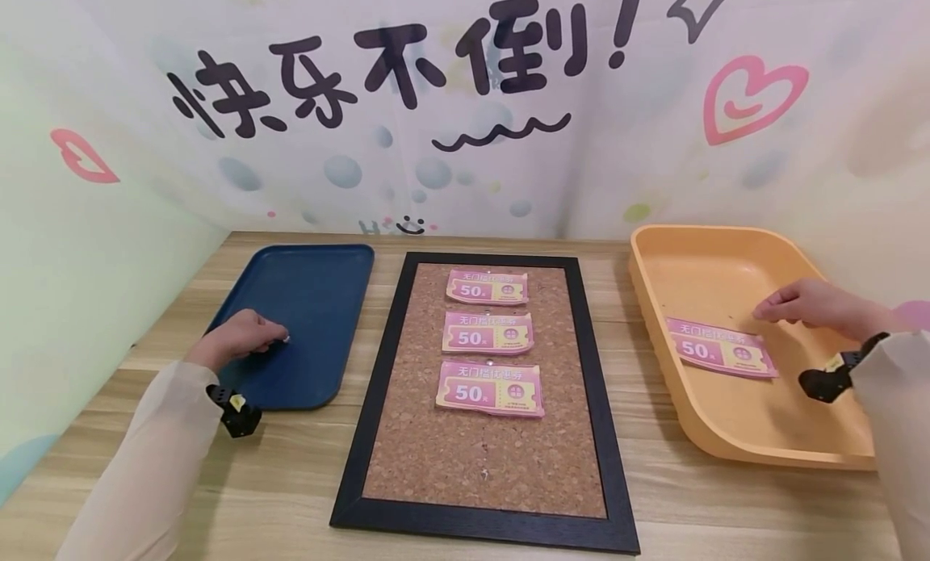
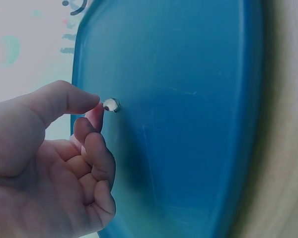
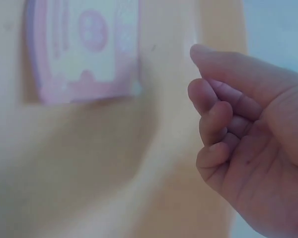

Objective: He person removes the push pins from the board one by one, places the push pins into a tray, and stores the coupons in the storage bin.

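Between thumb and forefinger, my left hand (image 1: pixel 243 335) pinches a small shiny thumbtack (image 2: pixel 111 104) over the dark blue tray (image 1: pixel 305 303). Over the orange bin (image 1: pixel 726 262), my right hand (image 1: pixel 814 307) has loosely bent fingers and holds nothing. A pink and yellow coupon (image 1: pixel 719 349) lies in that bin, just left of the hand and apart from it; in the right wrist view the coupon (image 3: pixel 89 49) looks blurred. Three similar coupons, top (image 1: pixel 487 287), middle (image 1: pixel 487 333) and lower (image 1: pixel 490 390), hang in a column on the cork board (image 1: pixel 436 456), with small shiny tacks at their upper edges.
A black frame (image 1: pixel 479 522) surrounds the cork board, which lies between tray and bin on the wooden table (image 1: pixel 291 496). Behind stands a printed cloth backdrop (image 1: pixel 407 165). The bin has raised walls; the tray's rim is low.
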`<state>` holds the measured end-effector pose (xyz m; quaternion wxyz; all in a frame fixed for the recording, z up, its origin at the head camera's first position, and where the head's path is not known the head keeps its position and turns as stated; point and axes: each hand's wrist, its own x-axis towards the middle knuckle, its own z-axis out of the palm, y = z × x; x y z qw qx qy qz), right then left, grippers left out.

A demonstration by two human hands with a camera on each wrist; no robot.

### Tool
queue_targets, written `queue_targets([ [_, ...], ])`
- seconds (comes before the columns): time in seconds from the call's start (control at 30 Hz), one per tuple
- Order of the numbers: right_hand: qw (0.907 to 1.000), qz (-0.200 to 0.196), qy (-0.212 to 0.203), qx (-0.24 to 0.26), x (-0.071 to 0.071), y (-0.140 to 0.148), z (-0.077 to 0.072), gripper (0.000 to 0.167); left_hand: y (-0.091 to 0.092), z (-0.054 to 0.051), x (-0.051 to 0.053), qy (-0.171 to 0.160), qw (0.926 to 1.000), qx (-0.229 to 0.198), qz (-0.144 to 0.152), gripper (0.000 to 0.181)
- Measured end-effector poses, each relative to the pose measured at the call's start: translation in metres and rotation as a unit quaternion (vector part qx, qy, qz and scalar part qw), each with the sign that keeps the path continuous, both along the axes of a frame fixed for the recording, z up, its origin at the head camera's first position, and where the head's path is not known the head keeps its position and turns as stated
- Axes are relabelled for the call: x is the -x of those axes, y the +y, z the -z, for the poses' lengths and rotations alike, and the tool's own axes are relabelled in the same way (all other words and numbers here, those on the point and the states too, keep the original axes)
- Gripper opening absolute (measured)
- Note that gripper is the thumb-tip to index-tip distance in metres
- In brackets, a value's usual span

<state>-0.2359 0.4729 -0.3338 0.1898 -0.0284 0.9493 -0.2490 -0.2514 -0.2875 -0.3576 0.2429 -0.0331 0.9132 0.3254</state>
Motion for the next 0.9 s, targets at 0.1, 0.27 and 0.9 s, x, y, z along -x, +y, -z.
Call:
queue_targets([
  [0.1, 0.9998, -0.004, 0.021, -0.001, 0.001, -0.009, -0.007, 0.039, 0.001, -0.002, 0.000, 0.015, 0.9998, 0.008, 0.012, 0.037],
  [0.27, 0.9979, -0.016, 0.063, -0.001, 0.002, -0.033, -0.021, 0.034, 0.007, -0.009, -0.004, 0.054, 0.9976, 0.017, 0.040, 0.035],
  [0.9, 0.9762, -0.159, 0.138, 0.052, -0.023, -0.148, -0.048, 0.017, 0.086, -0.038, -0.026, 0.146, 0.9812, -0.055, 0.115, 0.027],
])
